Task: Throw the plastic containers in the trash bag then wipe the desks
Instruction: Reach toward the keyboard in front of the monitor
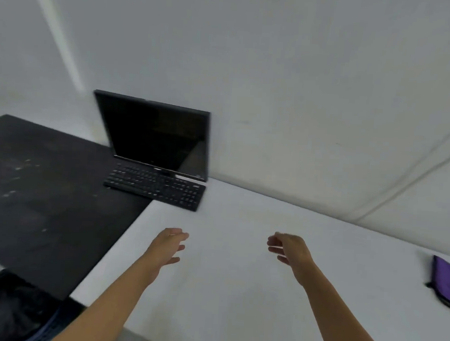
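Both my arms reach out over a white desk (pixel 250 290). My left hand (pixel 168 246) hovers with its fingers loosely spread and holds nothing. My right hand (pixel 287 249) is a little to the right, fingers loosely bent, also empty. A black trash bag (pixel 12 310) sits low at the bottom left, below the desk edge. A purple cloth (pixel 447 279) lies at the right edge of the white desk. No plastic container is in view. The frame is blurred.
A black desk (pixel 40 198) with pale specks joins the white desk on the left. A dark monitor (pixel 157 137) and a black keyboard (pixel 155 186) stand at the back where the two desks meet. A white wall rises behind.
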